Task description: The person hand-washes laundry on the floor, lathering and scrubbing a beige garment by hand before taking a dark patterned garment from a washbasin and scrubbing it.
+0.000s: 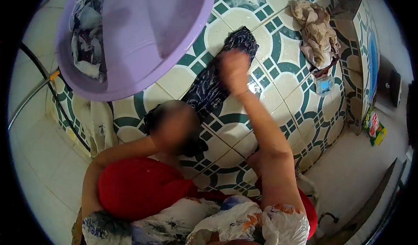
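Observation:
A dark patterned cloth (pixel 208 88) lies stretched diagonally over the wet tiled floor, bunched at its lower end. My right hand (pixel 235 72) is on its upper part, smeared by motion, so its fingers cannot be made out. Near the lower end is my left hand (pixel 174 127), blurred, with dark fabric around it; its fingers are hidden. Above and to the left stands a large purple basin (pixel 130 40) holding wet dark and white clothes (pixel 88 40) with suds.
Beige cloth (pixel 314 29) lies at the upper right, near a small clear box (pixel 324 85). A green and red packet (pixel 373 126) is farther right. A pale cloth (pixel 98 123) lies below the basin, beside a black hose (pixel 65 110). My red-covered knees are at the bottom.

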Demonstrator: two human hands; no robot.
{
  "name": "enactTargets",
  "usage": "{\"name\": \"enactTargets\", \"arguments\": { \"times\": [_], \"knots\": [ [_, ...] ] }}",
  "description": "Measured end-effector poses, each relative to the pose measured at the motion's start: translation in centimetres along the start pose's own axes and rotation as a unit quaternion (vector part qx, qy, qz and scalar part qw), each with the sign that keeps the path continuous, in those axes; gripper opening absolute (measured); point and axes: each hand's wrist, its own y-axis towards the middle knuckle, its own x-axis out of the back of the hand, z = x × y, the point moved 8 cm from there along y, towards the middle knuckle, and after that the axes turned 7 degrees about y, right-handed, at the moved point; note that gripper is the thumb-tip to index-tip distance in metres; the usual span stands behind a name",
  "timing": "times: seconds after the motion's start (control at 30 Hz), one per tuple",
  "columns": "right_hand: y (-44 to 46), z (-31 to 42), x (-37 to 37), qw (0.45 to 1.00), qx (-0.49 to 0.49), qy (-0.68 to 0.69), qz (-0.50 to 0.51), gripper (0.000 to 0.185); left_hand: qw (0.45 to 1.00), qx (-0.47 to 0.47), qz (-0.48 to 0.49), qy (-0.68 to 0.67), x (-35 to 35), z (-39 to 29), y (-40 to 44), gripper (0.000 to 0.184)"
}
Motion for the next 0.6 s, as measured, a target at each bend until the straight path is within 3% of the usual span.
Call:
{"name": "enactTargets", "arguments": {
  "times": [0.03,0.07,0.1,0.2,0.23,0.27,0.33,0.37,0.4,0.43,0.47,0.6],
  "knots": [
    [-1.2,4.8,-2.8,0.989,0.082,0.046,0.115,0.014,0.999,-0.002,0.024,-0.030,-1.5,0.3,-0.1,0.051],
    [-3.7,9.7,-4.5,0.933,0.143,0.130,0.303,0.015,0.999,-0.002,0.020,-0.031,-2.8,0.6,-0.4,0.051],
    [-2.9,8.8,-4.0,0.933,0.144,0.129,0.304,0.015,0.999,-0.023,0.033,-0.021,-4.5,0.6,-1.0,0.047],
    [2.8,1.9,0.7,0.988,0.151,-0.004,0.045,0.016,0.994,-0.031,0.094,-0.035,-5.5,0.5,-1.6,0.043],
    [6.4,-5.1,-0.8,0.984,-0.065,-0.038,0.160,0.016,0.990,-0.024,0.129,-0.052,-5.5,0.4,-1.6,0.042],
    [7.8,-10.2,0.7,0.987,-0.154,-0.039,0.026,0.016,0.992,-0.022,0.120,-0.039,-5.6,0.9,-1.0,0.042],
    [7.6,-13.7,2.1,0.974,-0.174,-0.081,-0.118,0.016,0.987,-0.043,0.152,-0.009,-6.9,0.5,-1.5,0.041],
    [7.4,-12.0,1.1,0.988,-0.137,-0.066,-0.018,0.016,0.988,-0.046,0.148,-0.005,-6.7,0.4,-1.9,0.041],
    [5.9,-8.7,-0.1,0.996,-0.064,0.040,0.040,0.016,0.993,-0.044,0.112,-0.013,-6.2,0.4,-2.1,0.040],
    [1.6,-2.2,0.1,0.982,0.126,-0.055,-0.127,0.017,0.996,-0.038,0.072,-0.025,-5.8,0.3,-1.9,0.038],
    [-1.0,2.0,-2.9,0.992,0.066,0.039,0.104,0.019,0.997,-0.035,0.065,-0.032,-5.6,0.3,-1.7,0.038],
    [-2.6,5.2,-0.3,0.964,0.177,-0.004,0.200,0.015,0.989,0.002,0.094,-0.112,-5.8,0.7,-1.0,0.039]
  ]
}}
